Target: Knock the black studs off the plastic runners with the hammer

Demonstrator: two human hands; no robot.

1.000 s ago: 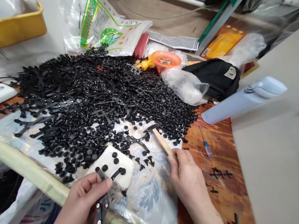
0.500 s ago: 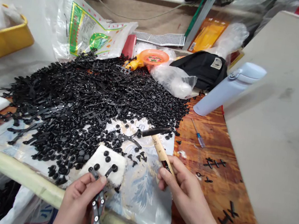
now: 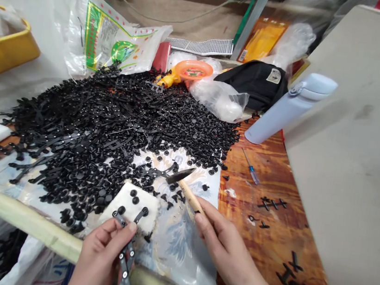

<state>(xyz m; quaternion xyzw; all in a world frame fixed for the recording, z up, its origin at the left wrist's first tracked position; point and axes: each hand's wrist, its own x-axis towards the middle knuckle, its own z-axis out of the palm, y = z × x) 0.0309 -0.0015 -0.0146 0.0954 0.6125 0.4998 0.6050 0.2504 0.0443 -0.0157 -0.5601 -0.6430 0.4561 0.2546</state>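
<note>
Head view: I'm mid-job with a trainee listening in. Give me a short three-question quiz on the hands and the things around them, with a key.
1. Multiple choice: what does the right hand hold?
A) a pale blue bottle
B) a hammer with a pale wooden handle and black head
C) a yellow plastic bin

2. True or false: the small screwdriver with a blue-tinted handle lies on the brown wooden tabletop.

3. Fill in: just beyond the left hand, which grips jointed black strips with silvery rivets, round black pieces sit on a flat pad coloured ____.

Key: 1. B; 2. True; 3. white
</note>
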